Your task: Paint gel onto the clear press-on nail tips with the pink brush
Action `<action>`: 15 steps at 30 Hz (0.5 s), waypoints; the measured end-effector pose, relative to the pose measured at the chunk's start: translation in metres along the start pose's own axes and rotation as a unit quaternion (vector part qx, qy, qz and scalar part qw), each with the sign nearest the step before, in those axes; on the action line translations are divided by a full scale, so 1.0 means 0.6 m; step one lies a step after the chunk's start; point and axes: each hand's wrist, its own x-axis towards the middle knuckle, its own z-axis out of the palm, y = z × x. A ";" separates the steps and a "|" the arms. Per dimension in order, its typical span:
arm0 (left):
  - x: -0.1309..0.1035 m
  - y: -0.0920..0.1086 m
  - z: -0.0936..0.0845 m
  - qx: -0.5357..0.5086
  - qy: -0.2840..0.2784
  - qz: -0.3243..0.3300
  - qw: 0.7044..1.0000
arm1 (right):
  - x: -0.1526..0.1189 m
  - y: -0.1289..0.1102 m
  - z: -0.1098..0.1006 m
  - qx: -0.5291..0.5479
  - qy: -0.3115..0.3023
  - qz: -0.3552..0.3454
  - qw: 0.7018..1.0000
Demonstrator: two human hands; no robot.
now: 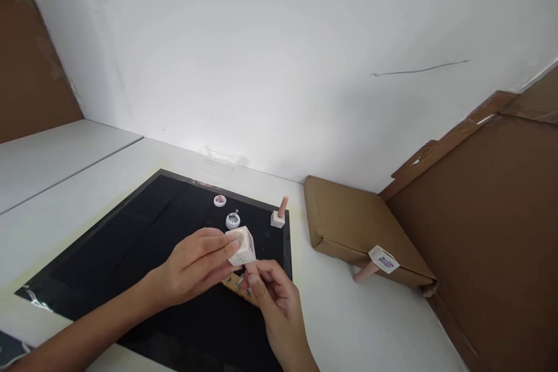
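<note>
Over the black mat (174, 232), my left hand (200, 261) grips a white block (244, 249) with pictures on its faces. My right hand (274, 302) pinches the pinkish peg (251, 268) at the block's lower side. Behind the hands lie a round white piece with a picture (220, 200) and a round white tin (232, 220) with a small metal item on it. Below the block, partly hidden by my hands, is a tan strip (246, 292) holding small metal items.
Another white block (278, 219) with an upright peg stands at the mat's back right corner. A cardboard box (357, 215) lies to the right, with a pegged block (383, 260) against its front edge. A white wall (261, 70) rises behind.
</note>
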 end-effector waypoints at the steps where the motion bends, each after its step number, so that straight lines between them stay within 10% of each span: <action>1: -0.001 -0.003 -0.004 0.001 -0.022 0.000 1.000 | 0.001 0.000 -0.003 -0.022 -0.003 0.004 1.000; 7: 0.004 -0.016 -0.018 -0.073 -0.099 -0.052 0.991 | 0.008 -0.007 -0.025 -0.064 -0.080 0.028 0.994; 15: 0.000 -0.012 0.005 -0.206 0.045 -0.228 0.951 | 0.008 -0.021 -0.025 -0.023 -0.079 0.024 0.996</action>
